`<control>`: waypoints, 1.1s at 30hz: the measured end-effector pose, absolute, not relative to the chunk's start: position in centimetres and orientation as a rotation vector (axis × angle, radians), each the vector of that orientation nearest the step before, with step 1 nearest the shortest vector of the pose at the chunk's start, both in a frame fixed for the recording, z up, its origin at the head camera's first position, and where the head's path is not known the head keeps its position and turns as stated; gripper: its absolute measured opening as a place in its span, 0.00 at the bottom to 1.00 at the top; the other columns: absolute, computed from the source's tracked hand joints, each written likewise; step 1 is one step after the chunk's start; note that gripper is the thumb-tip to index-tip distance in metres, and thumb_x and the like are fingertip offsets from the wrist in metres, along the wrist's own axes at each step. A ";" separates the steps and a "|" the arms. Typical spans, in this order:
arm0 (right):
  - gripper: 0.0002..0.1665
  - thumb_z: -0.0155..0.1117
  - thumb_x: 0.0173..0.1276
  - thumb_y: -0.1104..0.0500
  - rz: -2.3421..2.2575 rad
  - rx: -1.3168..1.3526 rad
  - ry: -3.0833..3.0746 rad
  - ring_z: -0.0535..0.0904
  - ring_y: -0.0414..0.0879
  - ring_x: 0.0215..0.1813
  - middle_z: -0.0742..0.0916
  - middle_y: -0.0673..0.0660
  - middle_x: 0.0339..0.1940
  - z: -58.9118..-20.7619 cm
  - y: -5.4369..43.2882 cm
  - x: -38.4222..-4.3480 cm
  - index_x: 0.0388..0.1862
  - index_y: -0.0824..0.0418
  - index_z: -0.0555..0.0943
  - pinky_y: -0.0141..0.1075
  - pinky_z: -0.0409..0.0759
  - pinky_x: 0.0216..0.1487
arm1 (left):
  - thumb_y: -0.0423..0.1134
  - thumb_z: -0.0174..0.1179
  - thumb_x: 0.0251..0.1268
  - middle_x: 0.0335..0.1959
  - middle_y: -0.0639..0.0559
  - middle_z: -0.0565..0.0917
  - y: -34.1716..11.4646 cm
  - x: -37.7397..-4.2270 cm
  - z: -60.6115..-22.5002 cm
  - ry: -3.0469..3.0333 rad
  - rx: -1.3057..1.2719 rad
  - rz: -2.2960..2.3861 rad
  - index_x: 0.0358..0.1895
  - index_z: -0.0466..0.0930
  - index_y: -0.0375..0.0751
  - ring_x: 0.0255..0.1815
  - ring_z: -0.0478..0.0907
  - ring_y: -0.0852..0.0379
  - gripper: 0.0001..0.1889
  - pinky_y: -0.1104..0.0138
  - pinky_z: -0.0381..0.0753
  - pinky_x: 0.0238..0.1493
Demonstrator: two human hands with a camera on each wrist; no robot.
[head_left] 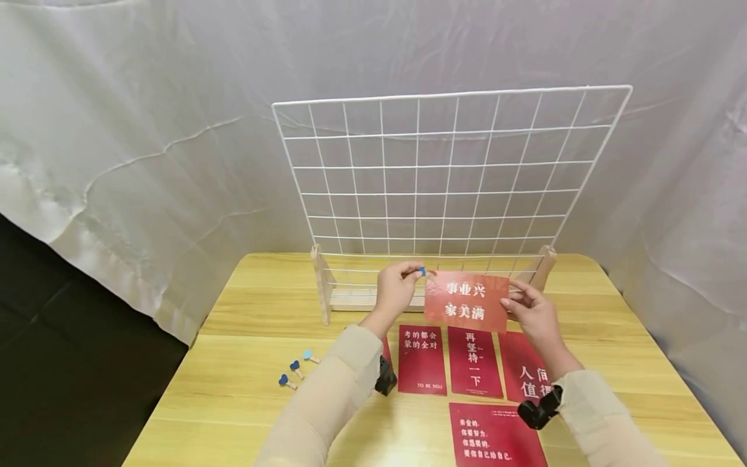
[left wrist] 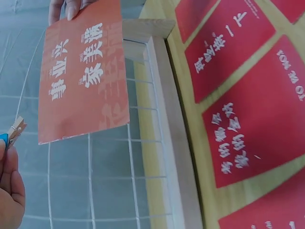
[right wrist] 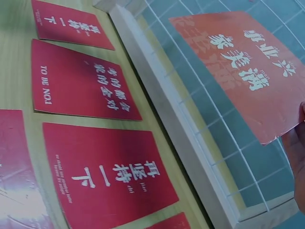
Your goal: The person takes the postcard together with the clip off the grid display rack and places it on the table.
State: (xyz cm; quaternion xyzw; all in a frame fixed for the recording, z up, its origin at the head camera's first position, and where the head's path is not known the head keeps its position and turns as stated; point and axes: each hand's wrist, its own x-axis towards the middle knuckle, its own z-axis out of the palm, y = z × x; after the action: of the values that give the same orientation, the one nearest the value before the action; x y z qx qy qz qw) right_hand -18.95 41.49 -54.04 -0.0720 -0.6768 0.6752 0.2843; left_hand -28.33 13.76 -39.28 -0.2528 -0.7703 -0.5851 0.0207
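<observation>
An orange-red card (head_left: 467, 301) with white lettering is raised before the lower part of a white wire grid (head_left: 449, 172). My right hand (head_left: 533, 316) pinches its right end between thumb and fingers. Near the card's upper left corner, my left hand (head_left: 397, 290) pinches a small wooden clothespin (left wrist: 17, 130) that has a blue ornament. In the left wrist view the clothespin stands apart from the card, its tip pointing up beside it. The right wrist view shows the card in front of the grid, with only part of the right hand at the frame's edge.
Several red cards (head_left: 421, 360) with white writing lie on the wooden table (head_left: 233, 383) below the hands. Three clothespins with blue hearts (head_left: 296, 368) lie to the left. Wooden feet (head_left: 321, 285) support the grid, and pale curtains (head_left: 175, 130) hang behind.
</observation>
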 end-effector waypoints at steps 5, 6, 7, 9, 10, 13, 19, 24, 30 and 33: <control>0.31 0.61 0.54 0.68 1.863 -0.112 -1.799 0.79 0.42 0.31 0.82 0.54 0.32 -52.8 39.8 -18.6 0.58 0.55 0.69 0.34 0.78 0.30 | 0.28 0.58 0.51 0.29 0.49 0.82 12.1 -28.2 -39.9 -2.386 -0.741 -1.843 0.34 0.82 0.36 0.24 0.73 0.61 0.06 0.75 0.73 0.23; 0.31 0.60 0.54 0.69 1.895 -0.083 -1.784 0.79 0.42 0.31 0.82 0.54 0.31 -51.5 38.8 -18.1 0.58 0.56 0.68 0.34 0.78 0.31 | 0.28 0.58 0.52 0.29 0.49 0.82 11.8 -28.2 -40.0 -2.386 -0.736 -1.843 0.34 0.82 0.36 0.25 0.72 0.62 0.06 0.75 0.72 0.22; 0.31 0.59 0.55 0.70 1.885 -0.086 -1.806 0.79 0.41 0.30 0.82 0.53 0.30 -50.0 37.6 -17.5 0.59 0.58 0.68 0.33 0.78 0.31 | 0.29 0.58 0.52 0.29 0.49 0.82 11.5 -28.2 -40.2 -2.389 -0.728 -1.848 0.34 0.82 0.36 0.25 0.72 0.62 0.06 0.75 0.72 0.22; 0.31 0.59 0.55 0.71 1.838 -0.131 -1.848 0.78 0.39 0.29 0.82 0.49 0.29 -48.3 36.0 -16.9 0.59 0.59 0.66 0.31 0.78 0.30 | 0.29 0.58 0.51 0.29 0.49 0.82 10.9 -28.1 -40.6 -2.392 -0.703 -1.846 0.34 0.82 0.37 0.25 0.73 0.62 0.06 0.75 0.72 0.22; 0.31 0.59 0.55 0.71 1.836 -0.134 -1.854 0.78 0.38 0.28 0.82 0.48 0.28 -47.3 35.0 -16.4 0.59 0.60 0.66 0.30 0.78 0.29 | 0.29 0.58 0.51 0.29 0.49 0.82 10.6 -28.1 -40.8 -2.393 -0.694 -1.841 0.34 0.82 0.37 0.25 0.73 0.62 0.06 0.74 0.71 0.21; 0.31 0.58 0.56 0.70 1.812 -0.161 -1.895 0.76 0.37 0.28 0.81 0.47 0.28 -46.3 33.3 -15.6 0.60 0.62 0.65 0.28 0.77 0.29 | 0.30 0.59 0.52 0.29 0.49 0.82 9.6 -28.0 -41.4 -2.399 -0.666 -1.821 0.34 0.82 0.37 0.26 0.74 0.61 0.06 0.74 0.71 0.22; 0.30 0.60 0.55 0.67 1.957 -0.075 -1.830 0.75 0.38 0.27 0.81 0.49 0.29 -48.7 32.9 -15.4 0.58 0.55 0.69 0.28 0.76 0.25 | 0.30 0.58 0.52 0.30 0.49 0.82 7.7 -27.4 -42.2 -2.430 -0.607 -1.813 0.34 0.82 0.37 0.26 0.74 0.60 0.06 0.74 0.70 0.22; 0.26 0.60 0.56 0.67 1.930 -0.280 -1.913 0.73 0.36 0.25 0.80 0.47 0.25 -47.5 30.3 -14.3 0.55 0.52 0.71 0.28 0.75 0.25 | 0.30 0.58 0.53 0.30 0.49 0.82 5.9 -27.0 -43.1 -2.458 -0.556 -1.828 0.35 0.82 0.38 0.27 0.74 0.59 0.07 0.74 0.71 0.21; 0.26 0.57 0.56 0.71 1.980 -0.422 -1.983 0.73 0.37 0.25 0.80 0.47 0.24 -47.1 28.5 -13.7 0.55 0.59 0.69 0.29 0.76 0.27 | 0.30 0.58 0.53 0.30 0.49 0.81 3.8 -26.8 -44.4 -2.477 -0.447 -1.839 0.35 0.81 0.38 0.30 0.76 0.57 0.06 0.71 0.75 0.30; 0.28 0.58 0.55 0.72 2.002 -0.457 -2.009 0.74 0.37 0.25 0.80 0.45 0.23 -47.7 28.0 -13.6 0.56 0.62 0.67 0.30 0.76 0.28 | 0.30 0.58 0.53 0.29 0.48 0.81 2.7 -26.7 -45.1 -2.493 -0.381 -1.836 0.35 0.81 0.36 0.30 0.75 0.57 0.06 0.69 0.75 0.31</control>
State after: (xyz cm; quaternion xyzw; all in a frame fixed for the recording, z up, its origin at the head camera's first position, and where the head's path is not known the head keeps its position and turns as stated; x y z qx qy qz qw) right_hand -13.63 27.99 -47.70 -0.1578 -0.6930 0.6906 0.1338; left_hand -26.72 2.70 -45.13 -0.1222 -0.7991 -0.5886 0.0109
